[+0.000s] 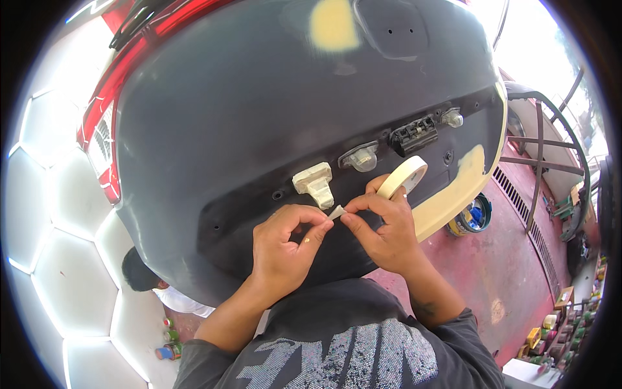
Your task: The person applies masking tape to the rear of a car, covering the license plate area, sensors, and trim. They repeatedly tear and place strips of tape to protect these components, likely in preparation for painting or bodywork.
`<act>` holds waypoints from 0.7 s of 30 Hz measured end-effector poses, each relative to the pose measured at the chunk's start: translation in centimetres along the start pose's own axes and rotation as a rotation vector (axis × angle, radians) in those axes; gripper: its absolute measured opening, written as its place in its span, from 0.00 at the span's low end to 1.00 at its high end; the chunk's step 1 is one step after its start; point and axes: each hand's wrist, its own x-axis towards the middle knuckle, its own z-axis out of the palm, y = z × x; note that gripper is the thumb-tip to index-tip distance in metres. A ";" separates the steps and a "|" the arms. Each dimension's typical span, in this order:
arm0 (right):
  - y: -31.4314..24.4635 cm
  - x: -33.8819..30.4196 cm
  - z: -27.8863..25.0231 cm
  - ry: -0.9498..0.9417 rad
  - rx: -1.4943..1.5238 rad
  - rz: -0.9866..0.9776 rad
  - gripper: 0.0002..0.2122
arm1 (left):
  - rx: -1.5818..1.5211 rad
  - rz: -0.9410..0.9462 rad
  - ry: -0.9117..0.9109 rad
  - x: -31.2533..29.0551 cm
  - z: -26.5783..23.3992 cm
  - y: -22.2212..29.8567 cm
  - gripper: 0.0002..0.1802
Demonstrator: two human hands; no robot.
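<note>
Left hand [289,243] and right hand [387,227] pinch tape [337,212] between them, the right also gripping the roll [407,176]. The fitting [314,183] just beyond is wrapped; the lamp [365,159] to its right is bare

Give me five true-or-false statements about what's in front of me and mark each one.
1. The left hand pinches a pale strip. True.
2. The tape roll is in the left hand. False: the right hand holds the tape roll.
3. The covered fitting sits left of both clear lamps. True.
4. The bucket stands at the left of the picture. False: the bucket is at the right, on the reddish floor.
5. The panel is mostly grey. True.
</note>
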 end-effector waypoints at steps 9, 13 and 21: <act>0.5 0.0 2.4 0.174 -0.093 -0.097 0.07 | 0.082 0.018 0.079 0.2 0.5 -0.9 0.07; 1.0 0.2 3.1 0.202 -0.058 -0.063 0.06 | 0.109 -0.029 0.095 0.4 0.9 -0.5 0.07; 0.2 0.9 3.4 0.208 -0.102 -0.084 0.06 | 0.315 0.253 0.190 1.0 0.9 -1.4 0.11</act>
